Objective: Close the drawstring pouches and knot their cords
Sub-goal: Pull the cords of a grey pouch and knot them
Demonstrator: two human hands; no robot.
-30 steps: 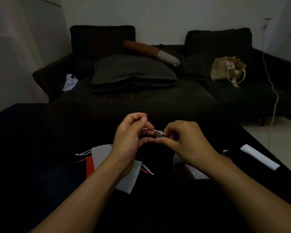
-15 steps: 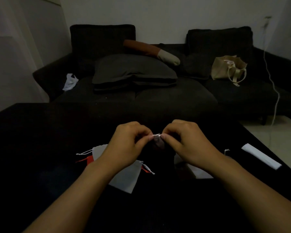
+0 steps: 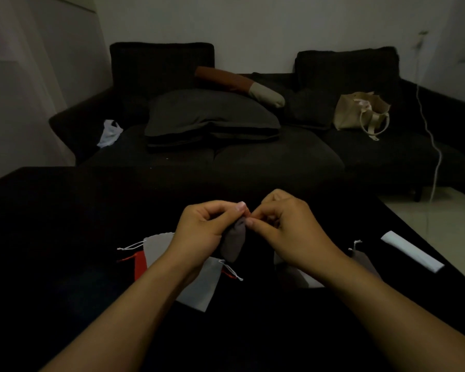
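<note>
A small dark grey drawstring pouch (image 3: 234, 241) hangs above the black table (image 3: 65, 237), held at its gathered neck between both hands. My left hand (image 3: 207, 226) pinches the neck with thumb and forefinger. My right hand (image 3: 285, 224) pinches there too, fingertips meeting the left; the cord is hidden between them. On the table under my left arm lie a light grey pouch (image 3: 202, 285) with white cords and a red pouch (image 3: 138, 265). Behind my right wrist lie a white pouch (image 3: 304, 279) and a brown-grey pouch (image 3: 363, 260).
A folded white strip (image 3: 411, 251) lies near the table's right edge. Beyond the table stands a dark sofa (image 3: 253, 157) with a grey cushion (image 3: 210, 116), a beige tote bag (image 3: 360, 111) and a white plastic bag (image 3: 109, 132). A white cable (image 3: 435, 157) hangs at right.
The short stretch of white cord seen between my fingertips a second ago is gone from sight. My hands have closed together at the pouch neck, and the pouch body now hangs lower in plain view.
</note>
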